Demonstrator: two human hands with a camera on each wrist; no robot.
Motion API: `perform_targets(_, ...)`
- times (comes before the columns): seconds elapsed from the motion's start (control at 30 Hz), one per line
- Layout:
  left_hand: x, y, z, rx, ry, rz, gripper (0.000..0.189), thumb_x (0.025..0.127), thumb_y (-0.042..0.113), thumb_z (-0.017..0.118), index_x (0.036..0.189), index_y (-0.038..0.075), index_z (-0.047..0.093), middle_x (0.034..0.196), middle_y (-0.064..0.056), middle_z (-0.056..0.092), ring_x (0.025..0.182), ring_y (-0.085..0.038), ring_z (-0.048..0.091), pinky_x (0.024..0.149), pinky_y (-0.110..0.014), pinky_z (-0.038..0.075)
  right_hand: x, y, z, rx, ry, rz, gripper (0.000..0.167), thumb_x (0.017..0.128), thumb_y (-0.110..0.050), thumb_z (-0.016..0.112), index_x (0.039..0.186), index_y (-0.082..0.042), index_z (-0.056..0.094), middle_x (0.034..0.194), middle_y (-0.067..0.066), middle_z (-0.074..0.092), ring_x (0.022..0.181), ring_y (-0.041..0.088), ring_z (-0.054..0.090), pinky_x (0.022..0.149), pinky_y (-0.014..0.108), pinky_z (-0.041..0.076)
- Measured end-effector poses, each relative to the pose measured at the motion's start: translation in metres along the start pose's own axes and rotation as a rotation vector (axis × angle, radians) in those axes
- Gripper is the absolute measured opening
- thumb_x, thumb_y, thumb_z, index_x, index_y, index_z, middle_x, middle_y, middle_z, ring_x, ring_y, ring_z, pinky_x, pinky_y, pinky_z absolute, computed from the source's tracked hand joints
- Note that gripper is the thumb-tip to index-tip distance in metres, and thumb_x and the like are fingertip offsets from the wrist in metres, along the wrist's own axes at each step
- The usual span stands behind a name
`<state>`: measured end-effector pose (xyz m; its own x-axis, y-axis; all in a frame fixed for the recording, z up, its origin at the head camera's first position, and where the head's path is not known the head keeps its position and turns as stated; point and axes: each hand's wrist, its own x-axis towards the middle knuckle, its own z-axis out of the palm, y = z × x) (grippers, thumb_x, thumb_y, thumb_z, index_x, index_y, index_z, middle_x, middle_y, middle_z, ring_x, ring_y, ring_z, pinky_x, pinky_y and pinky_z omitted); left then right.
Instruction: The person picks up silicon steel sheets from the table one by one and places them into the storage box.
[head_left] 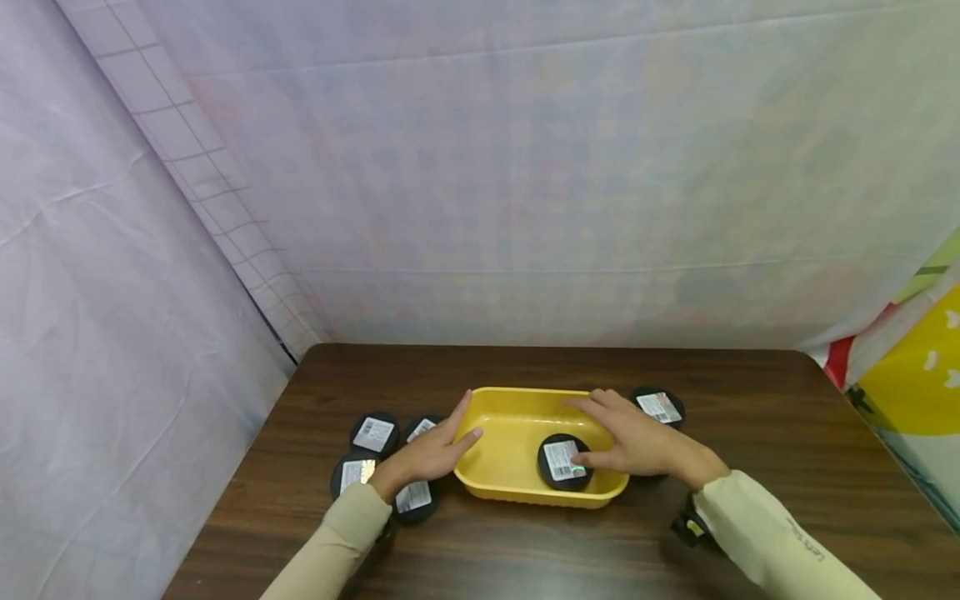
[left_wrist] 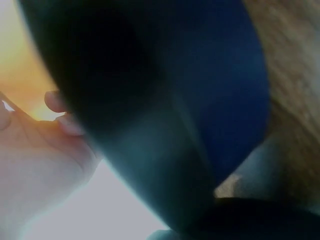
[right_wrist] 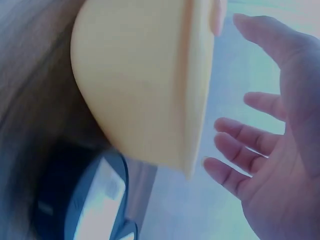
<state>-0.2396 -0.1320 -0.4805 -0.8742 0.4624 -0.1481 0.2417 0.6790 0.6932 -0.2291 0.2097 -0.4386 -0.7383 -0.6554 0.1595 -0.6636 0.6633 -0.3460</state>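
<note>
The bench (head_left: pixel 757 483) is cut off at its near edge. The right hand (head_left: pixel 630 437) hides the far right corner of the tub (head_left: pixel 506 454) and part of the disc (head_left: pixel 678 402) towards the bench's far right corner; the left hand (head_left: pixel 429 456) partly covers another disc (head_left: pixel 422 427). Label print is unreadably small. The left wrist view's dark shape (left_wrist: pixel 125 125) is blurred.

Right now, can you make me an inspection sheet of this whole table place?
Surface: brown table, wood-grain look.
Job's things: yellow tray with one labelled black disc inside; more discs left and right of it.
Clutter: nothing seen.
Hands: left hand at the tray's left rim; right hand over its right side, fingers spread, disc contact unclear.
Cables: nothing seen.
Surroundings: pale sheet behind, patterned yellow cloth at far right.
</note>
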Motion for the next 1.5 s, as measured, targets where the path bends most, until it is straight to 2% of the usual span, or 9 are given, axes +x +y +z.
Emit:
perform_targets(0.17, 0.0, 0.0, 0.001, 0.004, 0.005, 0.002, 0.075, 0.104, 0.057, 0.033, 0.161, 0.02, 0.0, 0.165, -0.008, 0.015, 0.143, -0.03, 0.035, 0.114, -0.053, 0.029, -0.012, 0.008, -0.013, 0.001, 0.069, 0.025, 0.076, 0.086, -0.049, 0.074, 0.146, -0.01, 0.046, 0.123, 0.004, 0.058, 0.108, 0.021, 0.055, 0.088, 0.048, 0.049)
perform_targets(0.37, 0.001, 0.0, 0.001, 0.001, 0.009, 0.01, 0.076, 0.104, 0.056, 0.033, 0.161, 0.019, 0.001, 0.165, -0.009, 0.016, 0.143, -0.031, 0.034, 0.114, -0.053, 0.028, -0.029, 0.019, -0.022, 0.056, 0.066, 0.125, 0.08, 0.087, -0.057, 0.069, 0.149, -0.013, 0.044, 0.125, 0.008, 0.056, 0.112, 0.028, 0.054, 0.09, 0.056, 0.047)
perform_targets(0.63, 0.001, 0.0, 0.0, -0.008, 0.007, 0.008, 0.076, 0.104, 0.057, 0.034, 0.161, 0.019, 0.001, 0.165, -0.008, 0.015, 0.144, -0.03, 0.032, 0.115, -0.052, 0.028, -0.046, 0.031, -0.024, 0.057, 0.077, 0.211, 0.081, 0.085, -0.06, 0.069, 0.149, -0.017, 0.043, 0.129, 0.008, 0.055, 0.117, 0.034, 0.054, 0.092, 0.061, 0.046)
perform_targets(0.9, 0.002, 0.0, 0.001, -0.013, 0.001, -0.001, 0.075, 0.104, 0.056, 0.033, 0.161, 0.02, 0.001, 0.165, -0.008, 0.015, 0.144, -0.031, 0.033, 0.114, -0.053, 0.028, -0.058, 0.042, -0.026, 0.019, 0.124, 0.158, 0.076, 0.085, -0.047, 0.076, 0.146, -0.011, 0.046, 0.122, 0.011, 0.058, 0.111, 0.032, 0.055, 0.088, 0.056, 0.049)
perform_targets(1.07, 0.001, 0.001, -0.001, -0.014, -0.003, -0.007, 0.075, 0.104, 0.057, 0.033, 0.161, 0.02, 0.0, 0.165, -0.008, 0.014, 0.144, -0.03, 0.033, 0.115, -0.054, 0.028, -0.063, 0.045, -0.026, -0.011, 0.15, 0.142, 0.077, 0.084, -0.046, 0.077, 0.145, -0.011, 0.047, 0.118, 0.008, 0.059, 0.105, 0.026, 0.055, 0.081, 0.048, 0.05)
perform_targets(1.3, 0.002, 0.0, 0.001, -0.009, 0.004, -0.002, 0.075, 0.104, 0.057, 0.033, 0.161, 0.02, 0.001, 0.165, -0.008, 0.016, 0.143, -0.03, 0.034, 0.114, -0.053, 0.029, -0.072, 0.051, -0.024, -0.058, 0.233, 0.088, 0.079, 0.078, -0.04, 0.084, 0.141, -0.007, 0.051, 0.112, 0.002, 0.059, 0.094, 0.017, 0.052, 0.077, 0.04, 0.048)
perform_targets(1.5, 0.001, 0.0, 0.0, -0.003, 0.006, 0.011, 0.075, 0.104, 0.057, 0.033, 0.161, 0.02, 0.001, 0.165, -0.008, 0.015, 0.143, -0.029, 0.034, 0.115, -0.052, 0.028, -0.085, 0.053, -0.025, -0.019, 0.222, 0.13, 0.082, 0.078, -0.04, 0.084, 0.145, -0.011, 0.047, 0.122, 0.009, 0.058, 0.107, 0.026, 0.053, 0.083, 0.054, 0.048)
